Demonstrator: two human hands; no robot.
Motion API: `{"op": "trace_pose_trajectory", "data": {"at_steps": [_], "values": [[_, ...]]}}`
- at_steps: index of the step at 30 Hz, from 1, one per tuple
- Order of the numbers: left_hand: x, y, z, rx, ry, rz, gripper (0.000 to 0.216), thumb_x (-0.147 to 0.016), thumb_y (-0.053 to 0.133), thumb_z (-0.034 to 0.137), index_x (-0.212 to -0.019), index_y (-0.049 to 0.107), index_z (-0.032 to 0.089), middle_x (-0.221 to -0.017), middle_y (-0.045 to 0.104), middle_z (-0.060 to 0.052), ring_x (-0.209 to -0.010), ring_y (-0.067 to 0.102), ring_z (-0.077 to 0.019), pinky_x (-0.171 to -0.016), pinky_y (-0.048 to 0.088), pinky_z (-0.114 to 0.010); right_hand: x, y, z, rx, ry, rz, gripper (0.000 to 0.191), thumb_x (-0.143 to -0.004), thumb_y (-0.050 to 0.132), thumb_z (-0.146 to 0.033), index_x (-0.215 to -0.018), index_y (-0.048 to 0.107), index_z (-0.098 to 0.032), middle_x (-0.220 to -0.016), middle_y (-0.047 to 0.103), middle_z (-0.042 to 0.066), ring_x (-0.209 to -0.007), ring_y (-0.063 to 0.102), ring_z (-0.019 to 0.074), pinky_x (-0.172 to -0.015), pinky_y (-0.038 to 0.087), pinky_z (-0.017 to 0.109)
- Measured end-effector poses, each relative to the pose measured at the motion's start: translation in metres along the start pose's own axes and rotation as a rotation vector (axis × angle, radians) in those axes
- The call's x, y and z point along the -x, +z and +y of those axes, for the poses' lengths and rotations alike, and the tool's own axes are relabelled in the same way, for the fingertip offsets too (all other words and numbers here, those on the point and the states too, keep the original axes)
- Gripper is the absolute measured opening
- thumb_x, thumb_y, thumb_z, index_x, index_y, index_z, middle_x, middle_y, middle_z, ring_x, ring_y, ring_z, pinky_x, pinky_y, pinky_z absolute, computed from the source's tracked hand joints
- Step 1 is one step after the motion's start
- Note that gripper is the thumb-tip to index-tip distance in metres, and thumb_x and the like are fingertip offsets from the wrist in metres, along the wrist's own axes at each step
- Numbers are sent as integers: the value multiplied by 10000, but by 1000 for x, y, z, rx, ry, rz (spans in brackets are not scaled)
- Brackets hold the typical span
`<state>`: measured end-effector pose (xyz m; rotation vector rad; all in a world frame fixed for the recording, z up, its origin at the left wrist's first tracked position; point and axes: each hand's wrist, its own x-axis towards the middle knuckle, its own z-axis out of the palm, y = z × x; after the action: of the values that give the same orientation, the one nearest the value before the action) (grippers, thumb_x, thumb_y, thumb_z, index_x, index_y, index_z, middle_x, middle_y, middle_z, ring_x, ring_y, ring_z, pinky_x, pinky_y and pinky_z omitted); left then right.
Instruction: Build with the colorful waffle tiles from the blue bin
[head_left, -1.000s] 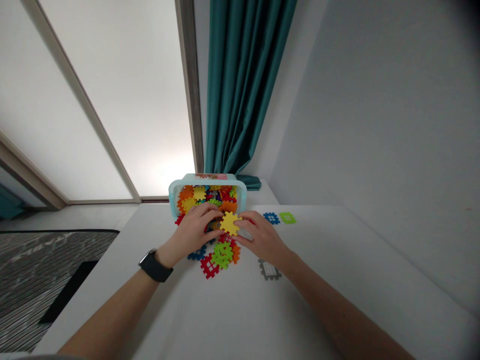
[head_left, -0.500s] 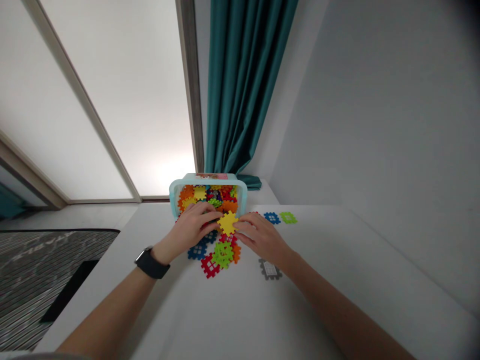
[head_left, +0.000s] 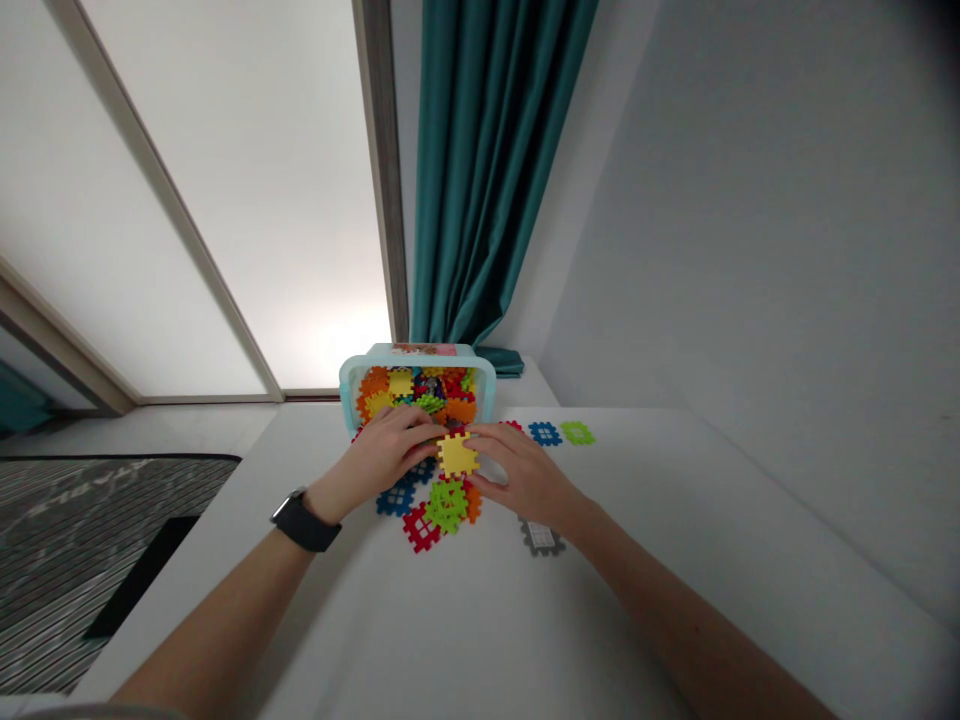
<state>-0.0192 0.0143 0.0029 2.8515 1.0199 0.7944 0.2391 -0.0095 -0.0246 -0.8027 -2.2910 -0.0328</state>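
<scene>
Between my two hands, just in front of the bin's opening, is a yellow square building tile [head_left: 457,456] with notched edges. My left hand [head_left: 390,447] is closed on the tile's left edge, with a dark watch on the wrist. From the right, my right hand [head_left: 521,468] pinches the same tile with thumb and fingers. Below it lie a green tile [head_left: 448,506], a red tile [head_left: 421,528], a blue tile [head_left: 395,498] and part of an orange tile [head_left: 473,503]. Behind my left hand, the light-blue bin [head_left: 486,385] lies on its side, filled with coloured pieces.
On the white table [head_left: 450,630], a grey tile [head_left: 541,538] lies below my right hand. A blue window tile [head_left: 545,433] and a green tile [head_left: 577,433] lie further right. A teal curtain [head_left: 487,180] hangs behind the bin, and a wall [head_left: 765,250] stands right.
The yellow tile has turned so its edges sit straighter, and it has dropped slightly. My right-hand fingers have shifted along its upper right edge. My left hand has barely moved.
</scene>
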Motion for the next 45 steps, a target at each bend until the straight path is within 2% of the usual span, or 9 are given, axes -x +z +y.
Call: {"op": "trace_pose_trajectory", "data": {"at_steps": [4,8,11,25,31,34,38,42,45], "values": [[1,0,9,41,-38,10,343,-953,516,208,-1292,568,211,-1189,644,-102,-1090,616,-253,-967,511,-442,-1,-1,3,27,19,40,280,-914,631,-278,-1186,620,-212,-1245,666,154,-1105,661,278,-982,537,489],[0,6,17,54,-65,18,489,-893,662,427,-1319,530,226,-1231,630,-109,-1109,621,-279,-951,524,-448,-2,-3,3,13,31,63,249,-916,623,-281,-1157,629,-221,-1227,668,144,-1079,659,273,-955,541,476],[0,11,18,28,-84,48,481,-880,681,515,-1248,570,226,-1237,628,-114,-1103,623,-288,-932,527,-450,-3,-4,2,-1,33,64,243,-917,623,-285,-1152,627,-224,-1233,665,141,-1085,654,273,-953,542,472],[1,25,25,-67,-63,88,362,-919,650,427,-1184,584,189,-1194,649,-127,-1103,619,-312,-938,513,-480,1,-5,4,-21,34,-17,214,-925,610,-218,-1138,626,-228,-1276,615,133,-1163,602,271,-991,533,493],[3,37,35,-23,-127,95,452,-949,615,411,-1339,514,206,-1233,638,-127,-1135,615,-306,-972,507,-470,10,-6,9,11,37,-33,217,-896,632,-192,-1110,651,-218,-1271,605,139,-1145,599,273,-992,533,481],[3,41,45,-13,-110,75,445,-984,542,362,-1390,481,190,-1279,621,-137,-1155,600,-295,-991,494,-469,18,-7,15,20,60,-32,225,-887,637,-181,-1108,653,-221,-1271,606,141,-1182,592,281,-1028,510,502],[5,49,59,-24,-30,-53,351,-989,513,323,-1306,564,183,-1285,627,-132,-1156,595,-291,-993,482,-469,39,-10,30,-6,118,-34,257,-881,640,-180,-1131,647,-238,-1281,606,137,-1218,582,287,-1048,497,514],[11,61,68,-36,30,-92,418,-993,513,342,-1384,528,193,-1367,596,-137,-1218,571,-294,-1039,452,-483,72,-19,48,-29,197,-18,282,-891,614,-169,-1159,641,-252,-1269,614,125,-1232,583,276,-1055,495,517],[15,69,70,-28,80,-140,358,-997,513,353,-1320,586,218,-1373,603,-120,-1237,568,-287,-1061,435,-483,100,-29,61,-51,282,-23,264,-898,606,-177,-1141,654,-266,-1287,611,112,-1244,582,263,-1077,487,502]]}}
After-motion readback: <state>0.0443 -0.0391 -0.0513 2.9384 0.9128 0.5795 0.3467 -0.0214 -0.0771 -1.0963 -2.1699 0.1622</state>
